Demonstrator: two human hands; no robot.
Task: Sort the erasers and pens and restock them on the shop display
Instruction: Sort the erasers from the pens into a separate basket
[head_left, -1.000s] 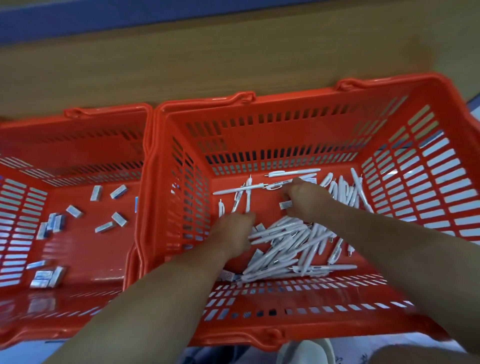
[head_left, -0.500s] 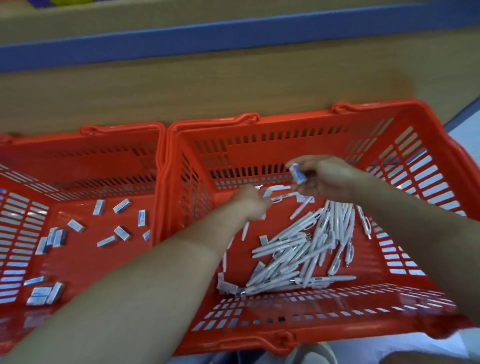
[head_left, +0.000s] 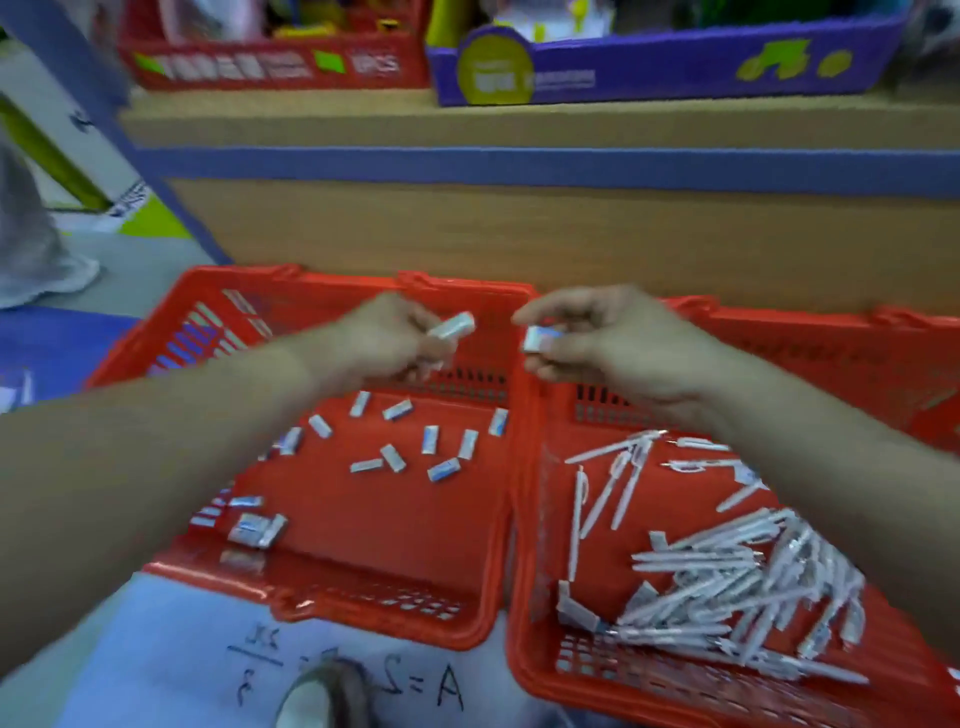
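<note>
Head view: the left hand (head_left: 384, 343) pinches a white eraser (head_left: 453, 326) in its fingertips. The right hand (head_left: 613, 343) pinches a second eraser (head_left: 537, 339). The left hand is up over the left basket (head_left: 332, 608). The right hand is above the wall between the two baskets. I think they are there to drop both in with the loose erasers (head_left: 392, 457). The pens (head_left: 727, 571) lie piled in the right basket (head_left: 779, 317). Half a second ago both hands were over the pens, and only the right one showed an eraser. Now both have swung left.
</note>
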